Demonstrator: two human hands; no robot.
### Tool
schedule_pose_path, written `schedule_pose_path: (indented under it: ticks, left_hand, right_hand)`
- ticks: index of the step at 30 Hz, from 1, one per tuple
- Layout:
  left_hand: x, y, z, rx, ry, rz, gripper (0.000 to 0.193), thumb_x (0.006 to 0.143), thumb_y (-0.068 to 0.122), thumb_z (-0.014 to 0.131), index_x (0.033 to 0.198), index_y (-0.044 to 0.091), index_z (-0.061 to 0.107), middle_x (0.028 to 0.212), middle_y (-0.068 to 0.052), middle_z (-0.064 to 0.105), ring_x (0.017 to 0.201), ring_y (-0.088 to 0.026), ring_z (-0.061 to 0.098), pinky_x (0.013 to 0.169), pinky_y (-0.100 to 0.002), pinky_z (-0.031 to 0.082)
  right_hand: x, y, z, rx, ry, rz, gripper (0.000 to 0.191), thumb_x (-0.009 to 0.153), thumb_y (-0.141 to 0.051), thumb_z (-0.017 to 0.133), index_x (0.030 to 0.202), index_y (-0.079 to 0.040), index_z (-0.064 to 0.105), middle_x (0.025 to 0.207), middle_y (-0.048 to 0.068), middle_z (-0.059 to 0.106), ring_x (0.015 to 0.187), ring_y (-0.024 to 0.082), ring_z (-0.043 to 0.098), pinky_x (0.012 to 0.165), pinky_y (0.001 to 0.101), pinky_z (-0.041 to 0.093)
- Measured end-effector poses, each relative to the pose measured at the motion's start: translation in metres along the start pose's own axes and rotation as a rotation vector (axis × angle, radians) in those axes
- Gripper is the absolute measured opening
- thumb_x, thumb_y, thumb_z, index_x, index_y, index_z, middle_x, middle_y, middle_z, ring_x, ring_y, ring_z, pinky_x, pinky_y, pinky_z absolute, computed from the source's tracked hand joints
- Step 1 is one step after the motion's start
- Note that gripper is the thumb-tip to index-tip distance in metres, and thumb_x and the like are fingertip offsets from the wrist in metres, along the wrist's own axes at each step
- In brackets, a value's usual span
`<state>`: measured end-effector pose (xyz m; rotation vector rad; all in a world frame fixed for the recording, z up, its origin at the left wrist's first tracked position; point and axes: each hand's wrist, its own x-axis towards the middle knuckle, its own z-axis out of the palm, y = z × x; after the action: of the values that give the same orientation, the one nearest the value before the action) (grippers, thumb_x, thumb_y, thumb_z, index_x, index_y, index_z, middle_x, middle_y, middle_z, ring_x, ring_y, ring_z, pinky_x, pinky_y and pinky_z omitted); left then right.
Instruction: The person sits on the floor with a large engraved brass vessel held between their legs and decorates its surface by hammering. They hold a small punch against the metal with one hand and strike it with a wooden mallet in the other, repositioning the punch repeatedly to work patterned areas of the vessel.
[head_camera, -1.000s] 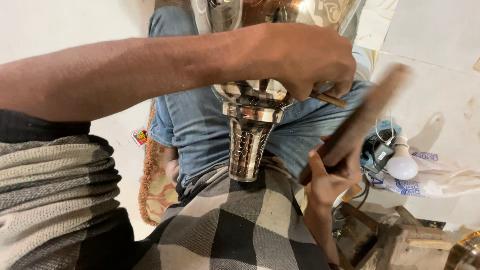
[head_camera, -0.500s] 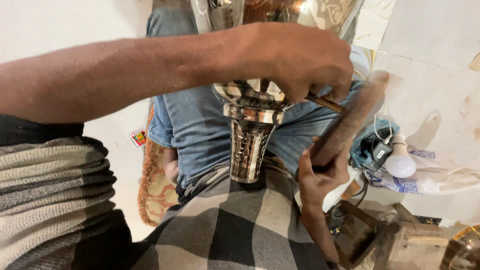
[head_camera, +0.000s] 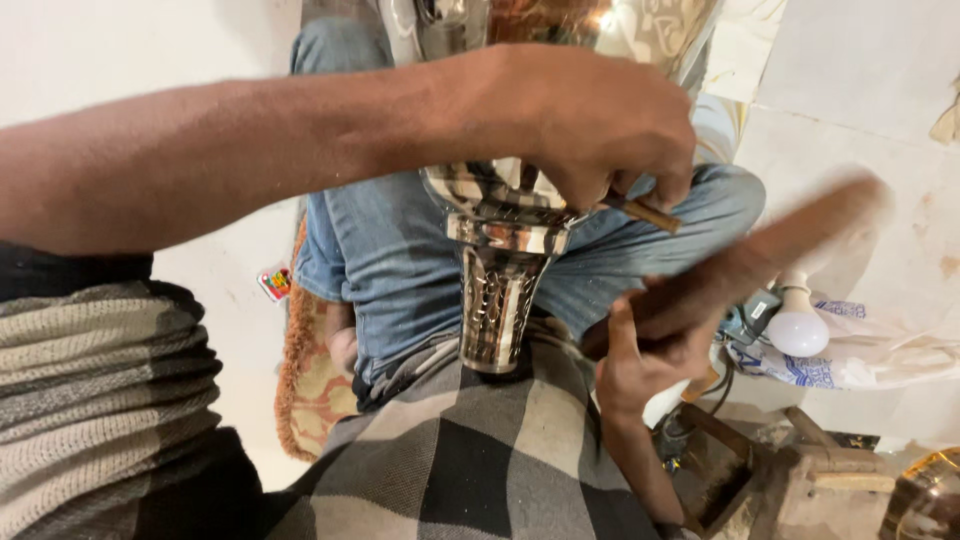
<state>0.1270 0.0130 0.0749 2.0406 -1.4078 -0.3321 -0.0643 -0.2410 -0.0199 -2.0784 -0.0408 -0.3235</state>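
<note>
Left hand (head_camera: 590, 125) pinches a thin punch (head_camera: 645, 212) against the metal vase (head_camera: 505, 290); just below, right hand (head_camera: 640, 365) grips a blurred, probably wooden mallet (head_camera: 760, 260).

White light bulb (head_camera: 797, 328), checked cloth (head_camera: 480, 450), woven mat (head_camera: 310, 390), wooden block (head_camera: 800, 480), perhaps a small printed packet (head_camera: 276, 283).

Metal vessel (head_camera: 505, 270) on lap, bulb (head_camera: 797, 325) right

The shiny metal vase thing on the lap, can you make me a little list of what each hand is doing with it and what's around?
Left hand: pinches a thin chisel against the shiny metal vessel
Right hand: grips a blurred wooden mallet
Vessel: patterned neck points toward the checked cloth
Nearby: white bulb, wooden block
</note>
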Motion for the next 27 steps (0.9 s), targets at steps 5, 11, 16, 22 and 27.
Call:
schedule_pose_path:
  ticks: [5, 11, 16, 22, 27]
  left_hand:
    - [-0.007, 0.002, 0.000, -0.026, 0.029, 0.045, 0.033, 0.067, -0.004, 0.076, 0.096, 0.011, 0.079, 0.078, -0.008, 0.077, 0.071, -0.026, 0.076, 0.057, -0.044, 0.056]
    - [-0.014, 0.001, -0.003, -0.057, -0.004, -0.015, 0.029, 0.072, -0.008, 0.072, 0.096, 0.009, 0.078, 0.078, -0.008, 0.077, 0.071, -0.024, 0.077, 0.055, -0.041, 0.057]
    - [-0.017, 0.003, -0.004, -0.043, 0.037, 0.006, 0.035, 0.070, -0.010, 0.071, 0.100, 0.009, 0.077, 0.084, -0.009, 0.077, 0.076, -0.025, 0.077, 0.058, -0.040, 0.058]
    - [-0.024, 0.000, -0.001, -0.009, 0.099, 0.088, 0.033, 0.074, -0.008, 0.071, 0.101, 0.008, 0.079, 0.085, -0.011, 0.078, 0.077, -0.026, 0.077, 0.061, -0.043, 0.059]
    - [-0.029, -0.003, 0.000, 0.023, 0.147, 0.141, 0.025, 0.074, -0.005, 0.073, 0.096, 0.007, 0.078, 0.083, -0.011, 0.078, 0.079, -0.026, 0.077, 0.060, -0.044, 0.059]
  right_hand:
    - [0.004, -0.012, 0.004, 0.059, -0.063, -0.017, 0.032, 0.089, 0.003, 0.075, 0.117, 0.009, 0.061, 0.103, 0.016, 0.072, 0.090, 0.020, 0.072, 0.087, 0.0317, 0.060]
    - [0.012, -0.019, 0.010, 0.029, -0.091, -0.144, 0.030, 0.090, 0.007, 0.072, 0.117, 0.010, 0.060, 0.101, 0.020, 0.072, 0.089, 0.025, 0.075, 0.086, 0.0353, 0.064]
    - [0.009, -0.026, 0.012, 0.092, -0.062, -0.110, 0.038, 0.092, 0.007, 0.072, 0.126, 0.009, 0.054, 0.104, 0.021, 0.071, 0.091, 0.025, 0.074, 0.085, 0.0337, 0.063]
    - [0.005, -0.036, 0.016, 0.092, -0.044, -0.060, 0.048, 0.089, 0.006, 0.072, 0.132, 0.009, 0.051, 0.110, 0.020, 0.070, 0.098, 0.021, 0.071, 0.090, 0.0346, 0.061]
    - [0.006, -0.036, 0.016, 0.116, 0.062, -0.071, 0.046, 0.087, 0.004, 0.074, 0.127, 0.007, 0.052, 0.106, 0.016, 0.071, 0.094, 0.018, 0.072, 0.088, 0.0330, 0.062]
